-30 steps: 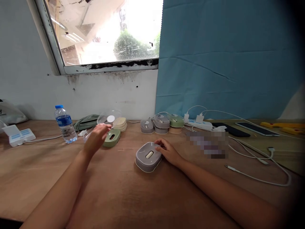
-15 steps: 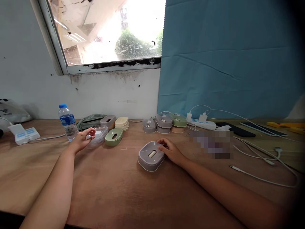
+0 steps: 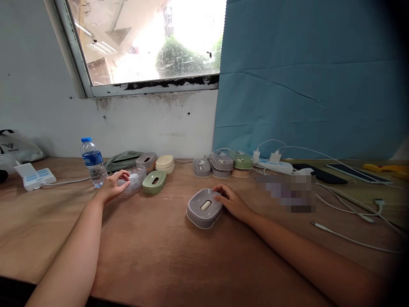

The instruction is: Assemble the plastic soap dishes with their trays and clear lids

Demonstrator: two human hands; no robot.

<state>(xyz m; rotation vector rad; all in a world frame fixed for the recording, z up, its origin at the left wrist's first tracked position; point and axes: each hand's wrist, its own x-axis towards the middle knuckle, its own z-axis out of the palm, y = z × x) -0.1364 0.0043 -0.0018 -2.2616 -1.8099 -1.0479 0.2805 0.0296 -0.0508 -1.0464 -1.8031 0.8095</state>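
Observation:
On the tabletop in front of me sits a grey oval-cornered plastic box with a cream pill-shaped piece in the slot of its top. My right hand grips its far right corner, thumb on top and fingers over the back edge. Over at the left, my left hand is beside several clear plastic covers, its thumb and fingers apart; whether it touches them I cannot tell. A green slotted shell lies just right of the covers.
Behind are a grey shell, stacked cream pieces and a dark green pouch. A water bottle stands left. Finished-looking grey boxes and a green one are stacked at back. Cables and a power strip lie right.
My left hand has shifted slightly right toward the clear covers, its fingertips a little lower. The right hand keeps its hold on the grey box. The whole view has drifted slightly.

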